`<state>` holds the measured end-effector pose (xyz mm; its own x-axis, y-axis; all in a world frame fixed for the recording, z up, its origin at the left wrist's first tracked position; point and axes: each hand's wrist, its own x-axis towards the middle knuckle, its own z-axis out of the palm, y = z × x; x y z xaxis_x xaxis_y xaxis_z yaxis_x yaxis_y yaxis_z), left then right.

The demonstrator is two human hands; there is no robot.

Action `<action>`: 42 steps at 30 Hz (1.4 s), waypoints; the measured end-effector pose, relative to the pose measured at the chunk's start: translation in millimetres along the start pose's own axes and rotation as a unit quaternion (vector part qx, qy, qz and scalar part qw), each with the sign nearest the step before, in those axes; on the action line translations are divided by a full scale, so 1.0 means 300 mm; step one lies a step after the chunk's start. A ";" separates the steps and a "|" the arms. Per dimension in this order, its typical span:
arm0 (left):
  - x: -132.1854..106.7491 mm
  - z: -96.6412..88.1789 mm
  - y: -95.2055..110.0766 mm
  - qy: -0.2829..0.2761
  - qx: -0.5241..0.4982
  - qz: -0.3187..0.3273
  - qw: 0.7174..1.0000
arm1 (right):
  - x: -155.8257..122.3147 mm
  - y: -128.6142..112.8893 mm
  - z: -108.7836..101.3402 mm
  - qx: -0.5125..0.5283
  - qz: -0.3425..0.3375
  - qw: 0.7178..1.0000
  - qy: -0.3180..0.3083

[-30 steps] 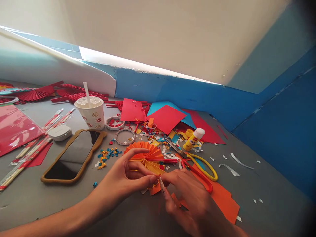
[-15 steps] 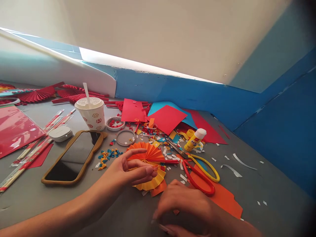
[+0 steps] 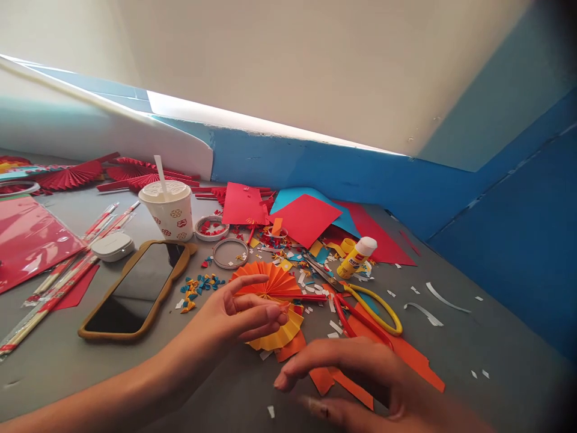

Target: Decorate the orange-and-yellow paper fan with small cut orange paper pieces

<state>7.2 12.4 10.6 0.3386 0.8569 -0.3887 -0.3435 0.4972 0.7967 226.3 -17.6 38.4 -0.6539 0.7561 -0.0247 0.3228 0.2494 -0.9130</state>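
Note:
My left hand [image 3: 234,316] pinches the middle of a pleated orange and yellow paper fan [image 3: 270,282] that lies on the grey table, thumb and fingers pressed on its folds. My right hand [image 3: 356,385] hovers low over orange paper scraps [image 3: 347,385] near the front edge. Its fingers are stretched out and apart, and nothing shows between them. Red and yellow handled scissors [image 3: 365,307] lie just beyond my right hand.
A phone in a brown case [image 3: 135,291], a lidded paper cup with a straw [image 3: 166,207], a yellow glue stick [image 3: 356,255], tape rings [image 3: 229,252], red and blue paper sheets [image 3: 306,216] and scattered scraps cover the table. Wrapped sticks [image 3: 58,276] lie left. A blue wall [image 3: 496,228] bounds the right.
My right hand let go of the small white piece at the fan, drew back toward the front edge and opened its fingers. My left hand stays pinched on the fan.

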 end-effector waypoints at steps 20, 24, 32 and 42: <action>-0.001 0.002 0.006 0.003 -0.020 -0.015 1.000 | 0.013 0.103 0.036 -0.252 -0.182 0.933 0.185; -0.002 0.002 0.006 0.000 -0.025 -0.020 0.999 | 0.013 0.119 0.022 -0.391 -0.238 0.872 0.174; -0.007 0.007 -0.002 -0.027 0.082 0.032 0.996 | 0.019 0.104 0.008 -0.305 -0.222 0.897 0.230; -0.025 -0.011 -0.009 -0.102 0.389 0.210 0.891 | 0.041 0.126 0.002 -0.299 -0.214 0.913 0.178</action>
<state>2.8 5.2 9.8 0.5022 0.8634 0.0484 0.2066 -0.1741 0.9628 230.0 1.0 3.3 -0.5789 0.6341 0.5126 0.4756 0.7733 -0.4194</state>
